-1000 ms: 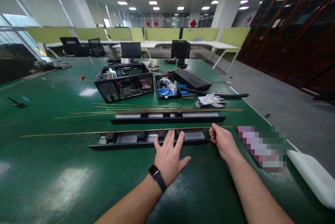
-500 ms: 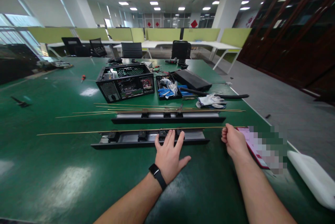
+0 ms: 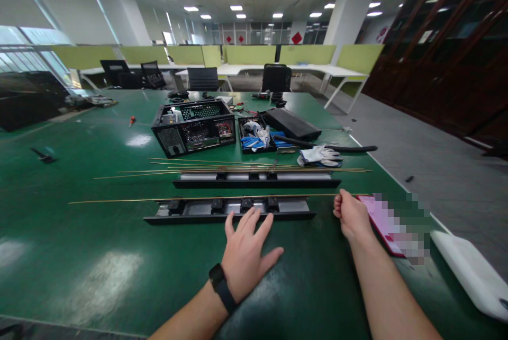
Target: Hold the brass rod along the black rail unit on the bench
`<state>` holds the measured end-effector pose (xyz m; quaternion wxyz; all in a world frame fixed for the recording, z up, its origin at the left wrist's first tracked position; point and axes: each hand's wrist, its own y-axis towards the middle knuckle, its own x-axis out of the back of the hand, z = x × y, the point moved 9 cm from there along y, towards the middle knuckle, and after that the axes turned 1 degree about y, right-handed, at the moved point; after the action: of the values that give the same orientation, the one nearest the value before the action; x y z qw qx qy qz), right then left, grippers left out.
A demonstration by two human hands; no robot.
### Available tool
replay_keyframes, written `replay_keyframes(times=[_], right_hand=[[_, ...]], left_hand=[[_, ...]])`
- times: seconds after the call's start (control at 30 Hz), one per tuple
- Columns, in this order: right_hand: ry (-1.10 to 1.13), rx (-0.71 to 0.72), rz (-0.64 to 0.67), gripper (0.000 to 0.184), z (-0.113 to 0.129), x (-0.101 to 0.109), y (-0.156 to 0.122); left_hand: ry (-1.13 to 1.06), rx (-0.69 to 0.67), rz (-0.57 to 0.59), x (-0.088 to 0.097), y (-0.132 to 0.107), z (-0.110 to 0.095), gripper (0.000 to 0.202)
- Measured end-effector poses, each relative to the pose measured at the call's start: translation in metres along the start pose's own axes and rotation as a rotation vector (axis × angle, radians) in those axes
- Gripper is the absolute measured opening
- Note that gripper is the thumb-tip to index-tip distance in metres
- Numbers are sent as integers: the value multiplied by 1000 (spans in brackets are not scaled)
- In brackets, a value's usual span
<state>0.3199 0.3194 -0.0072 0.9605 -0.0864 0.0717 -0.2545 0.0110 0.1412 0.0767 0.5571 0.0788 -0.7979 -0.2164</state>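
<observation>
My right hand (image 3: 350,213) is closed around the right end of a long, thin brass-coloured rod (image 3: 119,201). The rod runs left over the back edge of the nearer black metal channel (image 3: 226,218), which has several small black blocks (image 3: 246,204) in its grey trough. At the channel's front edge my left hand (image 3: 246,252) is spread, palm down, holding nothing; whether its fingertips touch the edge I cannot tell. Behind lies a second channel (image 3: 254,183) of the same kind, with several loose thin rods (image 3: 190,169) along its back side.
Beyond the channels stand an open black computer case (image 3: 194,127), a tray of gloves (image 3: 256,136) and another white glove (image 3: 319,155). A pink-and-red flat item (image 3: 381,218), partly blurred, lies beside my right hand. A white rounded object (image 3: 464,266) is at the table's right edge.
My left hand has drawn back toward me and left, off the blocks, uncovering them. The right hand keeps hold of the rod. The whole view has shifted slightly.
</observation>
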Motion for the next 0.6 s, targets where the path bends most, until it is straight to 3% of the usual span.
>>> replay_keyframes(times=[0.1,0.23,0.4,0.6], right_hand=[[10,-1,-3,26,1,-1,-1],[6,-23,-13,25,0,-1,-2],[-3,-40,-24,26,1,-1,-4],[1,-42,-29,25,2,-1,-5]], left_hand=[[36,117,-99,30,-18,28,50],[233,332,-253,62,-42,86,45],[372,522,-264,68,-55,144,57],[357,483,-248,64,-51,157,54]])
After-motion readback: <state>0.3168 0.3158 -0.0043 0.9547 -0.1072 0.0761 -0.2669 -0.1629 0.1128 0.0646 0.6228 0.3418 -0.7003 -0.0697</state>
